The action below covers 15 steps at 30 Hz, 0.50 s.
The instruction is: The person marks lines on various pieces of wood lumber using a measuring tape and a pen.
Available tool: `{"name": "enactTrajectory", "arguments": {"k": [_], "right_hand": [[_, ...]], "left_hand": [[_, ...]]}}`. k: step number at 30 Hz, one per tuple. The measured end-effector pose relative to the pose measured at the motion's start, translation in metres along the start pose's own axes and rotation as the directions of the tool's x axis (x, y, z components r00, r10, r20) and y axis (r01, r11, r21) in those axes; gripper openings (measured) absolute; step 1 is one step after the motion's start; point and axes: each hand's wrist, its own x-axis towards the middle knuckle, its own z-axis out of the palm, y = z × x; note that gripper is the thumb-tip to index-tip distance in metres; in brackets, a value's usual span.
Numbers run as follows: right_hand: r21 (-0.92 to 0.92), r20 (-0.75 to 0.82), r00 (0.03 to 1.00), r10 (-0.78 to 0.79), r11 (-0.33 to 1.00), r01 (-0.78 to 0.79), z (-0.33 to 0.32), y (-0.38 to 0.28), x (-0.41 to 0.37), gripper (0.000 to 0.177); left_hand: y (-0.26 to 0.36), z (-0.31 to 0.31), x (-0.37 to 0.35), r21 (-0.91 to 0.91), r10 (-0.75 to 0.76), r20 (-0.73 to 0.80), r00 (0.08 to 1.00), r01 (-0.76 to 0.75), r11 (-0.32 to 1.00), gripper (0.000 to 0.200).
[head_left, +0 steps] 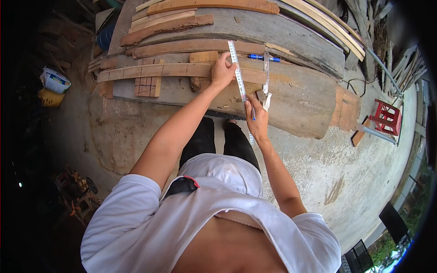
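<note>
A white tape measure (234,57) with printed numbers lies across a narrow wooden strip (177,69). My left hand (223,72) is closed on the tape's edge, its fingers pinched by the strip. Nearer to me, my right hand (257,119) closes round a pen (253,114) whose blue end shows below the fingers. The tape's lower part runs against that hand, and a loose end hangs beneath it. Beside the right fingers is a small white piece I cannot make out. A clear ruler (266,73) and a blue marker (264,58) lie just beyond.
Wide weathered planks (300,95) form the work surface. Several long boards (214,5) lie at the far side. A short block with pencil lines (148,86) sits at left. A red stool (387,117) stands on the concrete floor at right, and sacks (55,82) at left.
</note>
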Motion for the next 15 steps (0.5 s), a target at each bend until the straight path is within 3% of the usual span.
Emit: {"name": "enactTrajectory", "arguments": {"k": [1, 3, 5, 7, 8, 10, 15], "right_hand": [[-0.001, -0.003, 1.0, -0.012, 1.0, 0.012, 0.001, -0.003, 0.0, 0.029], [-0.029, -0.037, 0.992, -0.117, 0.993, 0.116, 0.008, -0.003, -0.001, 0.029], [-0.055, -0.004, 0.992, -0.126, 0.991, 0.125, 0.012, -0.002, 0.001, 0.03], [-0.104, 0.053, 0.984, -0.169, 0.979, 0.174, 0.017, -0.003, 0.004, 0.032], [-0.072, 0.087, 0.977, -0.196, 0.977, 0.202, 0.021, -0.004, 0.006, 0.032], [-0.1, 0.145, 0.954, -0.263, 0.955, 0.278, 0.026, -0.015, 0.011, 0.031], [-0.137, 0.361, 0.825, -0.435, 0.85, 0.508, 0.04, -0.043, 0.035, 0.029]], "left_hand": [[0.003, -0.006, -0.004, -0.003, 0.01, -0.007, 1.0, -0.01, 1.0, 0.043], [0.007, -0.02, -0.016, -0.208, 0.007, -0.156, 0.988, -0.04, 0.977, 0.045], [0.01, -0.041, -0.031, -0.192, -0.017, -0.193, 0.981, -0.021, 0.981, 0.044], [0.005, -0.061, -0.048, -0.33, -0.142, -0.302, 0.943, 0.037, 0.943, 0.035], [0.002, -0.072, -0.057, -0.329, -0.134, -0.323, 0.937, 0.022, 0.944, 0.035], [-0.011, -0.094, -0.073, -0.474, -0.31, -0.345, 0.886, 0.12, 0.872, 0.032], [-0.049, -0.142, -0.107, -0.567, -0.449, -0.365, 0.816, 0.188, 0.802, 0.028]]}}
